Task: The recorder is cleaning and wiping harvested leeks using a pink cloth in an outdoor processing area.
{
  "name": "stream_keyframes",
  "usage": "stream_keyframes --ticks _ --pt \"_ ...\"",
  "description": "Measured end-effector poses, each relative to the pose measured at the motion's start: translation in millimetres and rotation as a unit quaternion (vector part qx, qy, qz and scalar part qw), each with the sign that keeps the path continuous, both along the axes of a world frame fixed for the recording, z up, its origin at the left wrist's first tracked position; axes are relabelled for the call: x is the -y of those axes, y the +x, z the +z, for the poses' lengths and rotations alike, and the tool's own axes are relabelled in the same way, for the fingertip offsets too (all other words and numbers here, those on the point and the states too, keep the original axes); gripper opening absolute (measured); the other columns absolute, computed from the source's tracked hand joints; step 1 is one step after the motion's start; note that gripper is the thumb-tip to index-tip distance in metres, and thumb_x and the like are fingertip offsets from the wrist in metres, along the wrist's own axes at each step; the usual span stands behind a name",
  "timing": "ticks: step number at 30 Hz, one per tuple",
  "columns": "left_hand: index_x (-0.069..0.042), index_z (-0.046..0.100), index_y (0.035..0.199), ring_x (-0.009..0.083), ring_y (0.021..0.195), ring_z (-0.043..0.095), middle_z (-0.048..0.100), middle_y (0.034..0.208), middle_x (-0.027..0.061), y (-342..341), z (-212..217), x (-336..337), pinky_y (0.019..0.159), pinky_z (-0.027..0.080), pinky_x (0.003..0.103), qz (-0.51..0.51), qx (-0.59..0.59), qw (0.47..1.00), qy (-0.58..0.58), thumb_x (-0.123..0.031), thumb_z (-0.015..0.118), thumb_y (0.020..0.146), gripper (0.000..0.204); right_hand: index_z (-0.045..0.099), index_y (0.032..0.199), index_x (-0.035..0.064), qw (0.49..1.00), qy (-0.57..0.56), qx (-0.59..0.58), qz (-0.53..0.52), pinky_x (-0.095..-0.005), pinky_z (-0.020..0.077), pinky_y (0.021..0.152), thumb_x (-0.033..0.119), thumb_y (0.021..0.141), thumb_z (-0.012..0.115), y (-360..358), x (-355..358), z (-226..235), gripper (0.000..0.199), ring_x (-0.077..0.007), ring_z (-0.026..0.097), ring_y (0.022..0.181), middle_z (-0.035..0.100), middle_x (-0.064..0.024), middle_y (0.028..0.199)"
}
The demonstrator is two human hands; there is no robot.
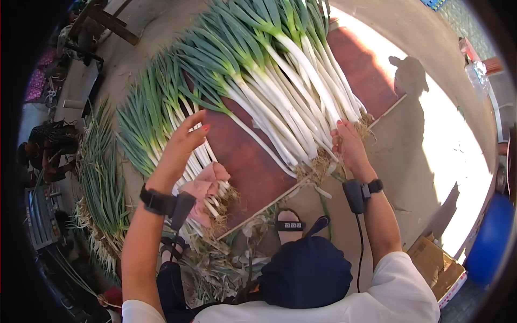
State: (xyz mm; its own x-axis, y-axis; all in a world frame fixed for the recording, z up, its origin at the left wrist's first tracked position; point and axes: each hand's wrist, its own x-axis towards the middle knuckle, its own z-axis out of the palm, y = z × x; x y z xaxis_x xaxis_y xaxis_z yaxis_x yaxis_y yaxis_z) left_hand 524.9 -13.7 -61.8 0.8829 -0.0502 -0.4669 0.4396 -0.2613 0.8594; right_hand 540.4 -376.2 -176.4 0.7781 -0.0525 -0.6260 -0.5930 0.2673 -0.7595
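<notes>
A big pile of long green onions (280, 81) with white stalks and green tops lies on a reddish-brown board (253, 167). My right hand (349, 144) rests on the root ends of this pile, fingers bent over the stalks. My left hand (183, 142) hovers open, fingers spread, over a smaller bunch of onions (156, 118) at the board's left edge. A pink cloth (204, 185) lies on that bunch's root ends. Both wrists wear black straps with small devices.
Another row of green onions (99, 183) lies on the ground at left. Peeled scraps (215, 264) pile up by my sandalled foot (290, 222). A cardboard box (436, 264) and a blue container (493, 237) sit at right. A person (46, 151) crouches at far left.
</notes>
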Motion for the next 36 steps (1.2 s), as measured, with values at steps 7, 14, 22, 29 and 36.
stream_keyframes --ticks 7,14,22,29,36 --pt "-0.005 0.036 0.129 0.0197 0.118 0.039 0.041 0.127 0.0081 -143.6 -60.3 -88.7 0.097 0.031 0.031 0.137 -0.066 0.970 0.188 -0.023 0.054 0.084 0.052 0.053 0.109 0.0053 0.755 -0.533 0.355 0.136 -0.0280 0.0459 0.063 0.012 0.079 0.059 -2.6 24.9 -28.3 0.032 -0.0167 0.055 0.071 0.054 -0.0067 0.081" --pt "0.000 0.035 0.129 0.0268 0.114 0.042 0.041 0.125 0.0181 -215.1 -114.7 -52.2 0.096 0.031 0.034 0.136 0.008 0.979 0.154 -0.011 0.063 0.074 0.063 0.054 0.100 0.0027 0.810 -0.480 0.225 0.249 -0.0359 0.0441 0.070 0.020 0.077 0.061 9.0 -0.4 -15.3 0.030 -0.0261 0.057 0.078 0.059 -0.0116 0.087" --pt "-0.006 0.021 0.136 0.0360 0.107 0.040 0.036 0.116 0.0211 -211.4 -127.0 -39.6 0.093 0.033 0.038 0.110 0.055 0.926 0.357 -0.006 0.062 0.069 0.078 0.056 0.094 0.0000 0.788 -0.488 0.158 0.340 -0.0362 0.0442 0.072 0.019 0.071 0.065 6.7 18.3 -34.5 0.032 -0.0290 0.057 0.082 0.060 -0.0152 0.086" --pt "0.000 0.037 0.126 0.0303 0.098 0.046 0.042 0.108 0.0185 -207.2 -134.7 -49.8 0.087 0.038 0.034 0.156 0.033 0.931 0.328 -0.004 0.059 0.071 0.059 0.055 0.095 0.0003 0.825 -0.457 0.166 0.287 -0.0350 0.0444 0.068 0.015 0.071 0.065 -10.3 18.4 -39.0 0.029 -0.0260 0.057 0.076 0.059 -0.0127 0.082" --pt "0.000 0.046 0.104 0.0111 0.079 0.051 0.052 0.090 0.0049 -198.0 -63.5 3.5 0.067 0.044 0.023 0.364 0.073 0.928 0.033 -0.005 0.055 0.074 0.032 0.058 0.084 0.0023 0.880 -0.324 0.232 0.260 -0.0339 0.0442 0.063 0.011 0.079 0.056 -88.2 -38.4 8.2 0.010 -0.0235 0.056 0.070 0.059 -0.0111 0.081"
